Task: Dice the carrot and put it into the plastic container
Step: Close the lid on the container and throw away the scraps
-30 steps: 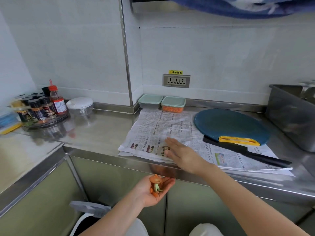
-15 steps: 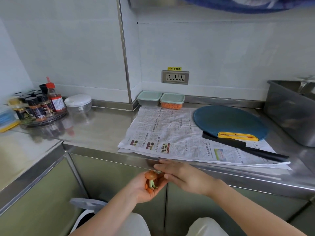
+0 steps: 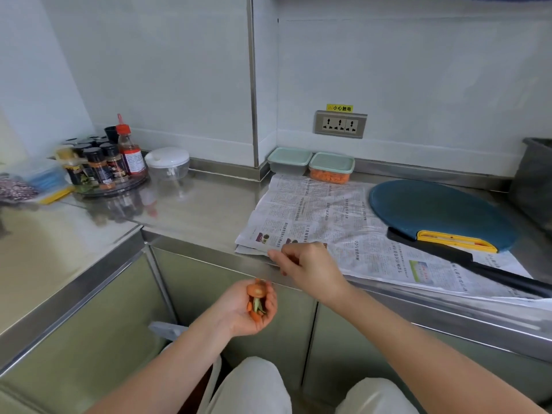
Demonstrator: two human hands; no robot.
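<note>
- We note the left hand [image 3: 254, 312] cupping carrot scraps [image 3: 256, 300], lower centre.
- Right hand [image 3: 307, 264], fingers pinched empty, sits just above-right at the table [image 3: 194, 213] edge.

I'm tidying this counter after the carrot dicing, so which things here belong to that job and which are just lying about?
Job: carrot scraps in left hand; right hand; lidded container of diced carrot; cutting board; knife; newspaper.

Lying about: second container; spice rack; chopper; socket.
</note>
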